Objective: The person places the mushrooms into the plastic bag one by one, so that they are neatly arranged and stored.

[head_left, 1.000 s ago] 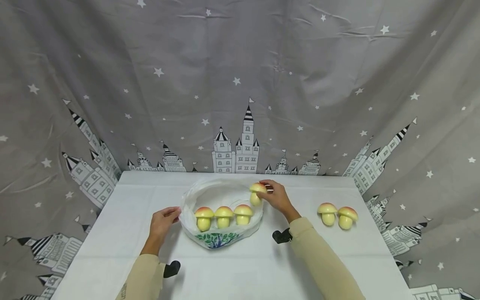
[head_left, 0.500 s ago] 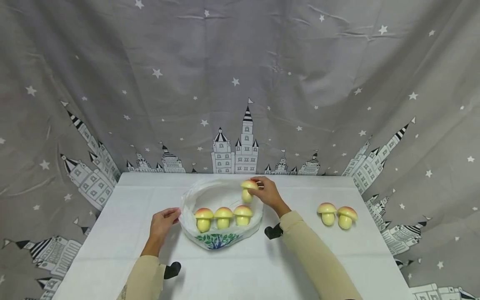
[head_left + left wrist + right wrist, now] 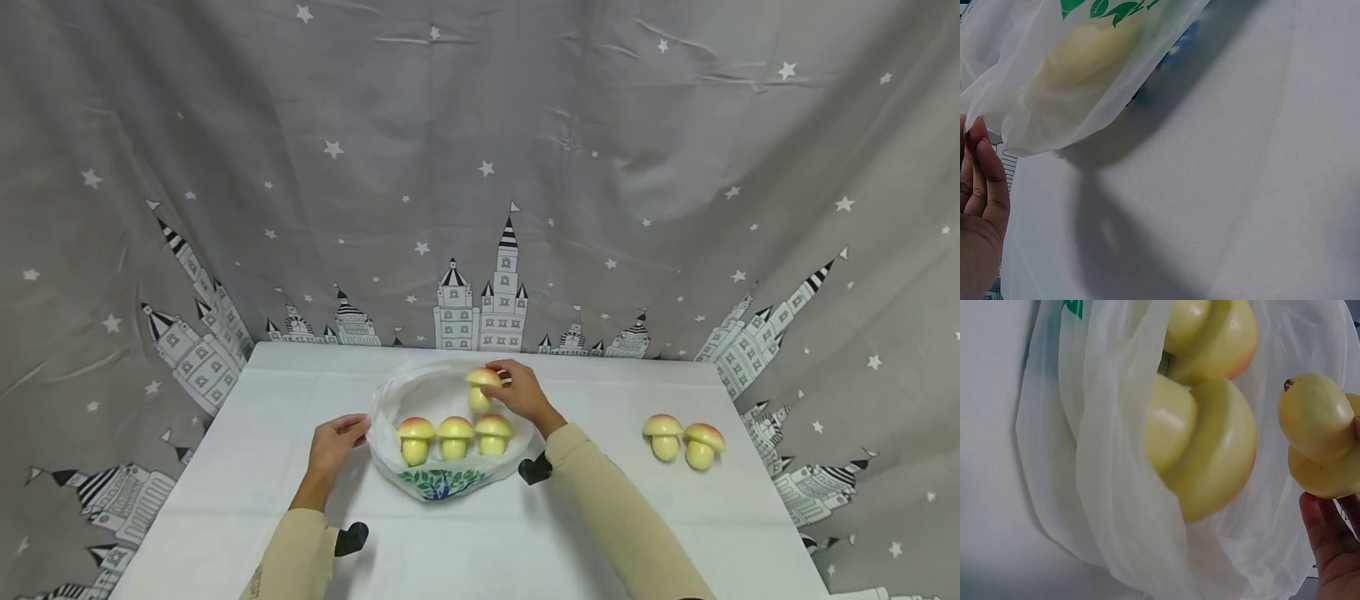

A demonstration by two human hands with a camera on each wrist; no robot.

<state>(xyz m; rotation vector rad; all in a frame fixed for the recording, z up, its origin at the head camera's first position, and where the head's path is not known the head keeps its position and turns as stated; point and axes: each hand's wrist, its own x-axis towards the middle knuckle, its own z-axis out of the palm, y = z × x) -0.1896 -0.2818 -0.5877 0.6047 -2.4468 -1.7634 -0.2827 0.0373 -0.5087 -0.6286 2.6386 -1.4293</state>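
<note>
In the head view's centre, my right hand [image 3: 522, 393] pinches one mushroom [image 3: 479, 392] at the opening of one bag [image 3: 442, 483]; only the right-wrist view shows its stem's dark spot [image 3: 1288, 384]. My left hand [image 3: 333, 448] pinches the bag's left edge. Three mushrooms [image 3: 453, 437] sit inside; two more [image 3: 701, 447] are at frame right.

6 mushrooms [image 3: 453, 428], 1 plastic bag [image 3: 442, 482]
</note>
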